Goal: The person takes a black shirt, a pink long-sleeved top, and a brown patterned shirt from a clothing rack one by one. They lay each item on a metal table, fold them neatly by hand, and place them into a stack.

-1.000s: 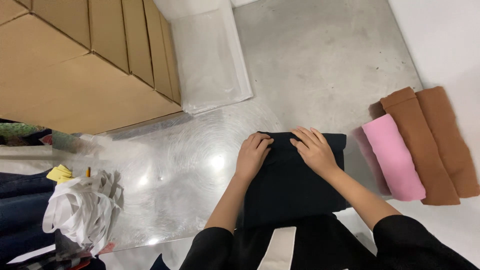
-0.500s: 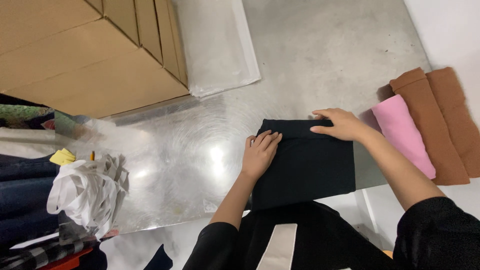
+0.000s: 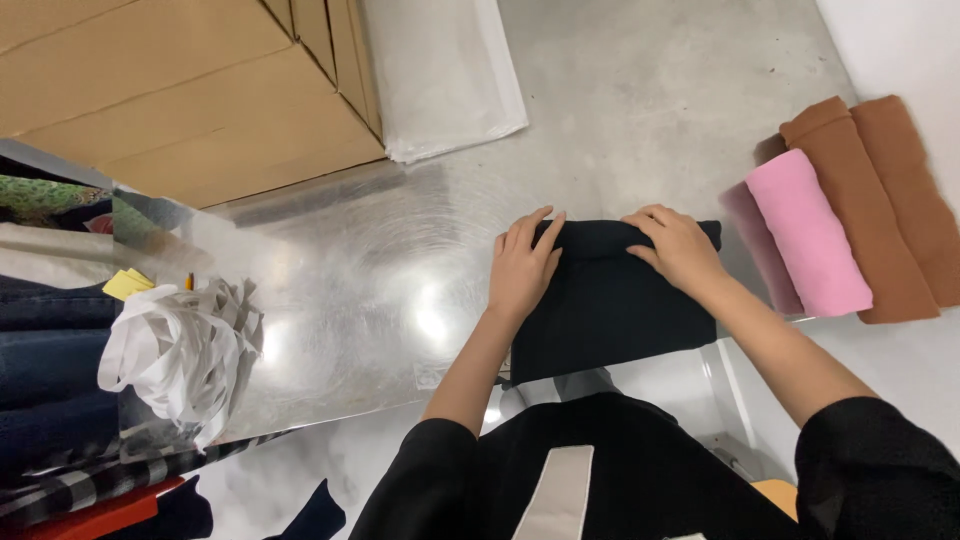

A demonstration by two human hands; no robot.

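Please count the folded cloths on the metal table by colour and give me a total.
Black, under both hands: 1, the black cloth
Pink: 1, the pink cloth
Brown: 2, the brown cloths
Mauve, partly hidden under the pink one: 1, the mauve cloth
Total: 5

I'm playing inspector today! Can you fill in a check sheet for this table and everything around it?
Surface: shiny metal table, glare in the middle.
Job's things: folded black cloth at the near edge.
Clutter: pink cloth and brown cloths stacked at right; white crumpled bag and pile of clothes at left.
Hands: left hand flat on the black cloth's left end; right hand pressing its far edge.
Cables: nothing seen.
Surroundings: cardboard boxes, clear plastic sheet, grey floor.
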